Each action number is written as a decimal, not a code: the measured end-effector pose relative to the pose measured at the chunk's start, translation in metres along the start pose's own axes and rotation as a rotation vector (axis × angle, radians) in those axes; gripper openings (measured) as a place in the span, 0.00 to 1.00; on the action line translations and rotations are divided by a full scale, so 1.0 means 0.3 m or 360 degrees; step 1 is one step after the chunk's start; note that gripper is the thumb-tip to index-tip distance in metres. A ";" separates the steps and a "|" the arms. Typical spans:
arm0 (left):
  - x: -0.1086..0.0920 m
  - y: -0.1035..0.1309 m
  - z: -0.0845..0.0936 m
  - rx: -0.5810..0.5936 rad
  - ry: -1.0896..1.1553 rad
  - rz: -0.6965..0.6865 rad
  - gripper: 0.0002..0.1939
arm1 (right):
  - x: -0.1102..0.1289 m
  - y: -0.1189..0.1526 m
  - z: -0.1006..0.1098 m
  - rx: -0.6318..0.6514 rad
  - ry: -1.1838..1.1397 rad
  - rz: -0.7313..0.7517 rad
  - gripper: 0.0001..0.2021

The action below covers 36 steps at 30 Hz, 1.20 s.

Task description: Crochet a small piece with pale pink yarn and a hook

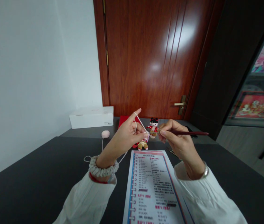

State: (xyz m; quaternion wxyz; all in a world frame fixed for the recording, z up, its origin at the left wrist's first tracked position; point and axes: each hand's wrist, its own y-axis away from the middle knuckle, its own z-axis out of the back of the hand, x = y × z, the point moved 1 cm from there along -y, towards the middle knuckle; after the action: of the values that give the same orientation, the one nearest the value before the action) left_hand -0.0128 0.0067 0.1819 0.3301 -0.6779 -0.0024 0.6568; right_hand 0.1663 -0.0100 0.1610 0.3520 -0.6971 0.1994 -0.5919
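Head view is showing the red-brown door (146, 59) filling the upper centre and the dark table (40, 174) spreading across the bottom. You're reading from a spiral-bound pattern sheet (149, 186) at lower centre. Your left hand (127, 133) is pinching a tiny pink crochet piece (146, 136) mid-frame, yarn (139, 119) looping over its finger. Your right hand (175, 137) is gripping the crochet hook (185, 133). Judging by size, you're only getting started; most stitching remains.
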 end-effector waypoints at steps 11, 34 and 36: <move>-0.019 -0.002 0.001 -0.0080 -0.0091 -0.0024 0.46 | 0.047 0.020 -0.042 -0.0002 0.0619 0.0252 0.06; -0.035 0.004 -0.012 -0.0472 -0.0580 -0.0254 0.41 | 0.044 0.021 -0.085 0.0140 0.1228 0.0880 0.09; -0.032 0.004 -0.021 -0.0492 -0.0616 -0.0301 0.40 | 0.048 0.026 -0.093 0.0008 0.1188 0.0732 0.08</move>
State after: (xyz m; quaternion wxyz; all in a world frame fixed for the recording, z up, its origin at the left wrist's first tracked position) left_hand -0.0090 -0.0013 0.1892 0.2760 -0.5788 -0.2291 0.7324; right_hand 0.1437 -0.0324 0.1668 0.3801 -0.3720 0.4614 -0.7101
